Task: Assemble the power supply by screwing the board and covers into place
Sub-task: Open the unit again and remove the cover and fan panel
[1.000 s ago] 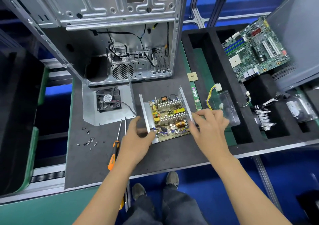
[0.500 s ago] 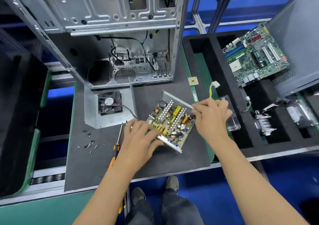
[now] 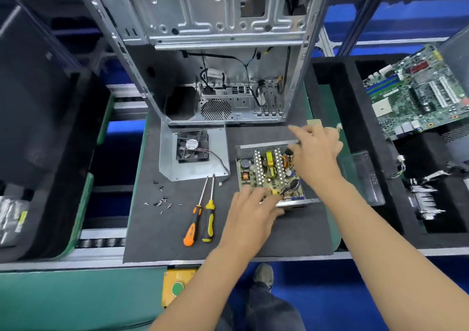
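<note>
I see the board (image 3: 270, 172) in its tray on the mat, my left hand (image 3: 250, 210) resting flat on its near edge. My right hand (image 3: 316, 148) seems loosely spread, empty, at the far corner; unscrewed, the board could slide.

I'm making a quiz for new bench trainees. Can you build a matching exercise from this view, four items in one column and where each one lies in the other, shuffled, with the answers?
Items
1. black square cooling fan
2. green motherboard
3. small loose dark screws
4. orange-handled screwdriver

Places
A. scattered on the grey mat, left of both screwdrivers
B. on the bent grey metal cover plate
C. leaning in the black foam tray at far right
D. beside the yellow-handled screwdriver, on its left

Pairs: 1-B, 2-C, 3-A, 4-D
</note>
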The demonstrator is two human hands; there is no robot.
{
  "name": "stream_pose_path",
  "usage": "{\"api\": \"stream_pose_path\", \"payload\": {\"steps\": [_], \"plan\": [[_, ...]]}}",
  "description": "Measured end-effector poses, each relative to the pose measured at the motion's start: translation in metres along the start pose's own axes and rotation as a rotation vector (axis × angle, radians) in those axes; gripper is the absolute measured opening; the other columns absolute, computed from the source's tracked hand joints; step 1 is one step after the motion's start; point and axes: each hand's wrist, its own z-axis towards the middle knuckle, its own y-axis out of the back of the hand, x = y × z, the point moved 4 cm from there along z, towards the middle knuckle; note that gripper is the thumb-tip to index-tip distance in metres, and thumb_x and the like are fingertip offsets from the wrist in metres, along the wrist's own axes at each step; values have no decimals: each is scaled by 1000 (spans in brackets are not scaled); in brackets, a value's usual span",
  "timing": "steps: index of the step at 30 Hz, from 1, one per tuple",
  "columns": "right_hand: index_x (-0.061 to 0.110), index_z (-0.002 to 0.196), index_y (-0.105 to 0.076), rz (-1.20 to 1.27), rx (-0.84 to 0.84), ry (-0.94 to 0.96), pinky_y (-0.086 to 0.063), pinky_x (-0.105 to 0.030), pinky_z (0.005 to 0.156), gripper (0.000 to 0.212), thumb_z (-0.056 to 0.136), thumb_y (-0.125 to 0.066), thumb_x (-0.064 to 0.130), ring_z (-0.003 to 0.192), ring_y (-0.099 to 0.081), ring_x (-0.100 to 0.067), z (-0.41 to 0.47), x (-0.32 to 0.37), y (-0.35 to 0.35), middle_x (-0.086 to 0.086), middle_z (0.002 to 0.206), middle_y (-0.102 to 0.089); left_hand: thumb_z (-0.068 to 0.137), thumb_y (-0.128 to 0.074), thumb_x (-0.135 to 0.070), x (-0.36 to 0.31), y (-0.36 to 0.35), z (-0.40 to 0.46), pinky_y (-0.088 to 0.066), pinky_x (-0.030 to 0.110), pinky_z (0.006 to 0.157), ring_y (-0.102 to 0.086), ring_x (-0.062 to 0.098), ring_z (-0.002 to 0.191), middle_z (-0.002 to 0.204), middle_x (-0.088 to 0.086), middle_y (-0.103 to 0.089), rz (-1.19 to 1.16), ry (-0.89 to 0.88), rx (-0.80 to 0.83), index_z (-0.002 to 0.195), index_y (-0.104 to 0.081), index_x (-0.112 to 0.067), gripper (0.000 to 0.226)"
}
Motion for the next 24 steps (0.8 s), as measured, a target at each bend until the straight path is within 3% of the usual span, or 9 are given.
{"api": "stream_pose_path", "payload": {"steps": [3, 6, 10, 12, 15, 17, 20, 24], "plan": [[25, 125, -63, 180, -145, -12, -30, -42, 84, 33, 92, -64, 19, 106, -39, -32, -20, 11, 20, -6, 115, -53, 95, -65, -15, 37, 24, -26, -46, 34, 79, -57, 27, 85, 94, 4, -68, -86, 95, -160, 107, -74, -9, 16], [15, 115, -66, 278, -202, 155, -39, -43, 80, 24, 91, -64, 11, 96, -44, -27, -58, 46, 25, -7, 103, -53, 95, -62, -4, 102, 50, -67, -42, 26, 84, -57, 24, 87, 92, 3, -67, -68, 407, -267, 106, -73, -8, 16], [6, 101, -68, 275, -4, 481, -51, -39, 78, 11, 90, -64, 4, 86, -59, -30, -117, 113, -13, -11, 93, -59, 98, -59, -4, 175, 70, -109, -46, 35, 89, -62, 28, 97, 99, 6, -69, -77, 801, -280, 108, -72, -7, 17], [8, 100, -68, 226, 168, 527, -52, -39, 77, 10, 90, -66, 6, 86, -60, -28, -133, 138, -46, -8, 91, -60, 99, -58, -7, 193, 77, -122, -41, 29, 88, -61, 25, 97, 100, 5, -68, -49, 889, -291, 109, -72, -7, 17], [13, 92, -70, 179, 280, 479, -49, -39, 70, 5, 88, -70, 16, 81, -59, -28, -134, 171, -82, -4, 84, -63, 98, -60, -9, 203, 82, -132, -34, 17, 85, -61, 21, 92, 96, -2, -63, -46, 947, -328, 109, -72, -8, 16], [16, 85, -70, 97, 280, 417, -41, -35, 65, 14, 82, -77, 28, 78, -56, -27, -126, 188, -99, -1, 76, -65, 97, -62, -10, 202, 82, -131, -38, 21, 85, -62, 22, 91, 95, -5, -61, -69, 945, -306, 108, -73, -9, 15], [16, 98, -67, 28, 338, 353, -29, -36, 72, 22, 88, -68, 36, 93, -50, -27, -117, 205, -121, -2, 89, -65, 95, -65, -6, 198, 81, -128, -47, 34, 85, -62, 23, 88, 94, -4, -62, -94, 874, -303, 106, -73, -8, 14], [18, 106, -63, -33, 438, 325, -31, -34, 80, 15, 96, -58, 28, 104, -45, -25, -110, 210, -138, -1, 103, -61, 94, -66, -5, 201, 78, -126, -49, 36, 83, -61, 23, 86, 93, -1, -64, -116, 817, -293, 105, -73, -7, 14]]}}
